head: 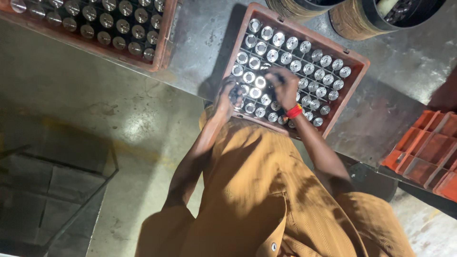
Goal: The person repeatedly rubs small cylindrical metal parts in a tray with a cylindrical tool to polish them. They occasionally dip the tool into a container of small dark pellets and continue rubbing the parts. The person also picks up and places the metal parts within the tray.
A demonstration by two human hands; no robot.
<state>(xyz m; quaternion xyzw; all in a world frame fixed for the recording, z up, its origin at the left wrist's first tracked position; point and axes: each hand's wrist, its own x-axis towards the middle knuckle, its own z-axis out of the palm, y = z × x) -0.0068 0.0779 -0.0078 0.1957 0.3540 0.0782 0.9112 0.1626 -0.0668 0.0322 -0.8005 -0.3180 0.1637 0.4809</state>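
Steel parts (320, 74): round, bright cylinders standing upright, one to a cell, in the gridded crate; nearly every cell in sight is filled.
Red-brown crate (352, 90): sits on the bench (200, 43) at 12 o'clock from the person's chest, turned at a slant, with its near edge against the body.
Left hand (231, 97): at the crate's near-left corner, about 11 o'clock; the fingers are curled round what looks like one dark-sided part held just above the cells. How tight the grip is cannot be told.
Right hand (284, 88): over the middle rows at 12 o'clock, back upward, fingers bent down among the part tops. Whether they pinch a part or only touch it cannot be told, since the knuckles hide the tips.
Wristband (294, 112): red, on the right wrist.
Step in hand: judging from the pose, the parts are being handled one at a time, near the strongly lit cells between the two hands.
Next move calls for: a straight, upright path in or out of a cell, as the dividers look snug and the neighbours stand close by.
Second crate (164, 43): at 10 o'clock on the bench, well apart, also full of upright parts.
Drums (354, 21): two round containers at 1 o'clock, beyond the crate.
Orange crate (428, 147): at 3 o'clock, with open compartments.
Floor (119, 119): grey concrete at 9 o'clock, with a metal frame (71, 190) at 8 o'clock.
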